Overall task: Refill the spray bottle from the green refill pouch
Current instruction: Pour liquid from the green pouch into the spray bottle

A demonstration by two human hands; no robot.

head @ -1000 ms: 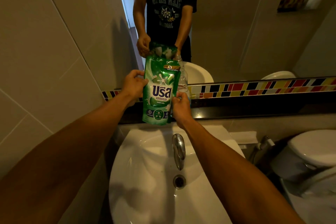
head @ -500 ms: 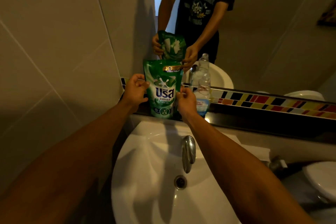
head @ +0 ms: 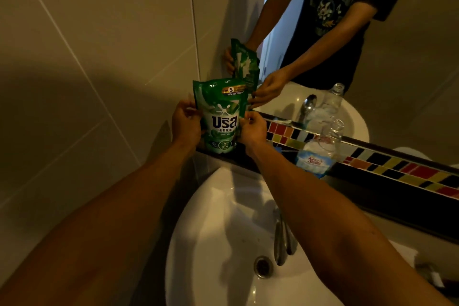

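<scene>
The green refill pouch (head: pixel 221 114) stands upright on the dark ledge (head: pixel 387 196) behind the sink, near the wall corner. My left hand (head: pixel 185 125) grips its left edge and my right hand (head: pixel 252 128) holds its right edge. A clear plastic bottle (head: pixel 320 149) with a blue label stands on the ledge to the right of the pouch, apart from my hands, its neck without a cap or spray head. The mirror behind repeats the pouch, hands and bottle.
A white sink basin (head: pixel 223 231) lies below my arms, with a chrome tap (head: pixel 283 238) and a drain (head: pixel 262 266). A strip of coloured tiles (head: pixel 397 166) runs along the mirror's base. A tiled wall (head: pixel 87 82) closes the left side.
The pouch has come down from in front of the bottle and shifted left onto the ledge near the corner, with both hands still on it. The bottle now stands exposed to its right.
</scene>
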